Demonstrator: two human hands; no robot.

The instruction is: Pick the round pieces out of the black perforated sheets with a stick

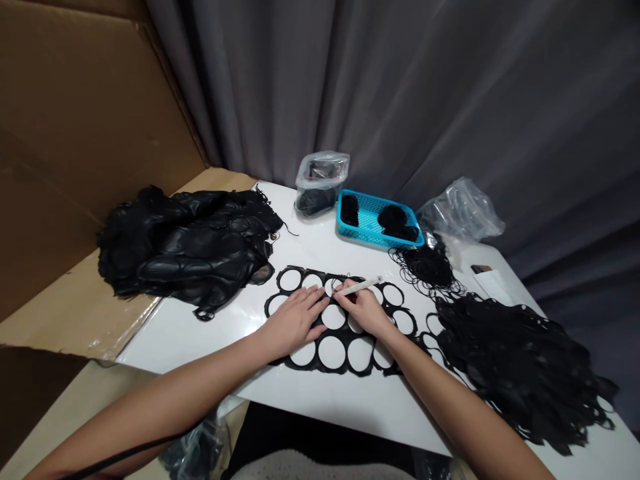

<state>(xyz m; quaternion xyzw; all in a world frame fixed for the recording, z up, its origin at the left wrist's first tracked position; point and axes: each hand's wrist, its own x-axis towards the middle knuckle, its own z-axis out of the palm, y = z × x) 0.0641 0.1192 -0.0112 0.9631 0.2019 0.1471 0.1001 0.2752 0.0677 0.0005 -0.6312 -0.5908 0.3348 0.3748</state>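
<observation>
A black rubbery sheet (345, 335) with rows of round holes lies flat on the white table. My left hand (296, 315) rests on it, fingers stretched out and pressing its left part. In my right hand (364, 309) is a white pen-shaped tool (361, 285), pinched with its tip at the rim of a hole in the top row, close to my left fingertips. Its fine tip is too small to make out. Thin black rings (425, 268) lie in a loose tangle beyond my right hand.
A heap of black sheets (200, 240) lies at left, partly on cardboard (125, 320). Holed black sheets (520, 367) are piled at right. Behind stand a blue basket (370, 233) with bundles of black rings, a clear bag (323, 177) with black contents, and a crumpled plastic bag (467, 210).
</observation>
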